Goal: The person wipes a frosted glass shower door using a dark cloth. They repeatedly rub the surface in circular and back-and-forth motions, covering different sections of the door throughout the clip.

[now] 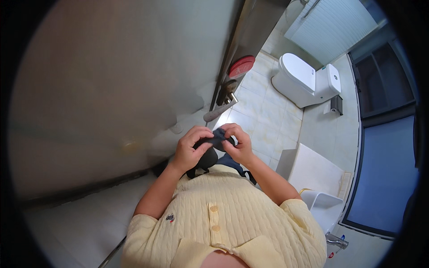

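Observation:
In front of my waist, both hands pinch a piece of dark cloth (219, 135). My left hand (191, 147) grips its left side between thumb and fingers. On the other side, my right hand (238, 142) holds it the same way, fingertips close to those of the left. Below the left hand hangs a black item (207, 159), whose kind I cannot tell; it is partly hidden by that hand. Just beyond the hands is a metal door handle (219, 112) on the edge of a door (134, 67).
A round red sign (241, 66) is fixed above the handle. Beyond the doorway stand a white toilet (298, 73) and a paper roll holder (336, 104). At right are a pale counter (315, 167), a white basin (325, 204) and a metal faucet (336, 240).

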The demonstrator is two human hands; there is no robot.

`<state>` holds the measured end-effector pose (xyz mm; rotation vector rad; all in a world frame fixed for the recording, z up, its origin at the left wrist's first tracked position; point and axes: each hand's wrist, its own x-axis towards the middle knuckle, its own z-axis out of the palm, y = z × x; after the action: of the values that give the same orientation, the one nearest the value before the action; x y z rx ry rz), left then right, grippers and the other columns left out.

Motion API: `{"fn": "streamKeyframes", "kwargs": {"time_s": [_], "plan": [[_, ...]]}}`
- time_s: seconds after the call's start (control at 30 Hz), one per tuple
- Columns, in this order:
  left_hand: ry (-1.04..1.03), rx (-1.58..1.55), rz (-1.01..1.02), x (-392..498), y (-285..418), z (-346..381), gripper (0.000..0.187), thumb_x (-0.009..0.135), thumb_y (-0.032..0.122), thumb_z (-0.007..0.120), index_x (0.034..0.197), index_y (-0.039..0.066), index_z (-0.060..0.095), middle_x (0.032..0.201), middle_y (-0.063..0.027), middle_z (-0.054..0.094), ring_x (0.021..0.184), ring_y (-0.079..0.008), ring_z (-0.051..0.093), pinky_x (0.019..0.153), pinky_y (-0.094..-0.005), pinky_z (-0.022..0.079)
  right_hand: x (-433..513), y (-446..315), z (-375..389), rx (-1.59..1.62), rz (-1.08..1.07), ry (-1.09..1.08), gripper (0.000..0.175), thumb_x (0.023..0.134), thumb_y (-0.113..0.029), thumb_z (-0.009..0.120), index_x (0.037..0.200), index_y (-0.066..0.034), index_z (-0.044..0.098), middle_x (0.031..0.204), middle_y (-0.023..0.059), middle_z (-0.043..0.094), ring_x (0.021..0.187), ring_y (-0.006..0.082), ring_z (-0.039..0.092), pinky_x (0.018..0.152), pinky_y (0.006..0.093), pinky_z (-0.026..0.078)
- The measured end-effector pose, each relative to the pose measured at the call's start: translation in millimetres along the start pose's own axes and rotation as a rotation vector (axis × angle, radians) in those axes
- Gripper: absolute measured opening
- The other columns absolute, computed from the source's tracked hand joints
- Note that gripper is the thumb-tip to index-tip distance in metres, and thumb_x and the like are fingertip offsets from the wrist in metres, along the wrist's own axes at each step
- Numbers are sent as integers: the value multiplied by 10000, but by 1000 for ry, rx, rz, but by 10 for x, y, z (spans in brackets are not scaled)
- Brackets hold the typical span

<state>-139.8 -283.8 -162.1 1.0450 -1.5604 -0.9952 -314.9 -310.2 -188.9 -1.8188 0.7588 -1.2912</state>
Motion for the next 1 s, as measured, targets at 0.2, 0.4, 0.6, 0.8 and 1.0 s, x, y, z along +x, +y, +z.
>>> {"fn": "streamKeyframes", "kwargs": {"time_s": [0.2,0.4,0.6,0.8,1.0], "plan": [[-259,167,-194,-6,-59,-75,372,626,143,709,956,38,572,787,-88,588,704,-183,547,653,-280,429,128,-158,-239,-48,-39,20,221,565,99,504,734,-39,470,795,99,501,732,241,486,629,291,395],[-8,-54,-273,207,-2,-133,235,696,91,668,903,16,587,765,-47,600,716,-103,541,670,-256,436,521,-283,-554,-352,-254,76,214,521,90,536,667,-61,495,766,79,518,753,263,493,673,327,382],[215,532,162,433,-60,-9,383,682,8,601,1053,67,526,920,-105,558,839,-299,537,721,-352,441,681,123,-404,-864,-202,154,202,640,8,619,820,-81,598,918,100,559,880,288,513,755,375,395],[163,698,313,356,-169,75,283,633,44,651,912,55,605,943,-80,567,866,-271,528,722,-367,418,525,339,-283,-581,55,174,192,717,19,573,902,-30,583,943,138,554,889,321,525,683,343,454],[180,632,285,398,-289,100,236,648,35,640,883,45,616,901,-73,588,794,-246,552,708,-352,424,467,196,-133,-906,-227,81,258,672,7,575,926,-38,593,1044,130,544,1018,310,488,852,398,382]]}}
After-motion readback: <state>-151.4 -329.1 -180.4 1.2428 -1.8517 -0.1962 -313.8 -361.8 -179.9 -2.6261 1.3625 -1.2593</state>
